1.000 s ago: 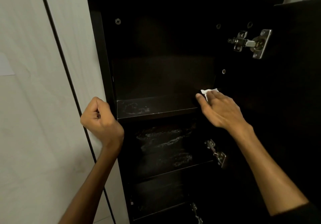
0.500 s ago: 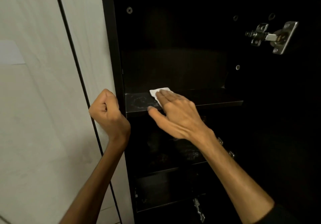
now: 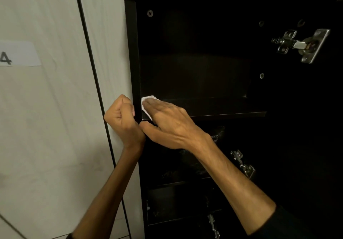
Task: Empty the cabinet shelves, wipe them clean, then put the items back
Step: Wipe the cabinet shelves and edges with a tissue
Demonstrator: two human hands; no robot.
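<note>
A dark open cabinet fills the middle and right of the head view. Its upper shelf [image 3: 213, 108] is bare. My right hand [image 3: 170, 121] lies flat with straight fingers on a small white cloth [image 3: 146, 102], pressing it onto the shelf's far left end against the cabinet's left side panel [image 3: 132, 62]. My left hand [image 3: 122, 118] is a curled fist holding nothing, resting against the front edge of that side panel just left of the cloth. Lower shelves [image 3: 185, 181] show pale dusty smears.
A pale wall panel [image 3: 46, 127] with a label marked 4 [image 3: 18, 56] stands left of the cabinet. Metal hinges [image 3: 300, 43] stick out at the right, upper and lower [image 3: 243, 166], where the open dark door hangs.
My right hand has slid the cloth leftward along the upper shelf from its right end to its left end. The left fist stays at the cabinet's edge.
</note>
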